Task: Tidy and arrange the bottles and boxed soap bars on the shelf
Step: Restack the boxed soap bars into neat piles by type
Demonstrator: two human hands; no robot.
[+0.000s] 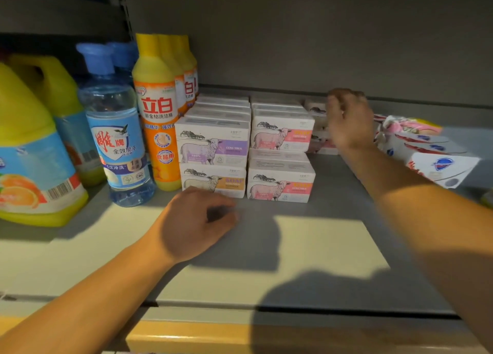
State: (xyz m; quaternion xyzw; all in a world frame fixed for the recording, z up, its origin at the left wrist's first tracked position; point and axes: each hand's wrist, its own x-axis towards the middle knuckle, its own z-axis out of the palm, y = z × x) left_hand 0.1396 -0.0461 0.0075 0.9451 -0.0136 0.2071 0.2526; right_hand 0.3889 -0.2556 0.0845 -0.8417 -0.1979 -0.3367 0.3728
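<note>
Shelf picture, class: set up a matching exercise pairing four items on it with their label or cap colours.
Column one:
1. front top soap box in the left stack
2. soap box beneath it
3. front soap box in the second stack
4. clear bottle

Column two:
a. pink label
b. blue cap
c. purple label
d. orange-tan label

Pairs: 1-c, 2-d, 3-a, 4-b
</note>
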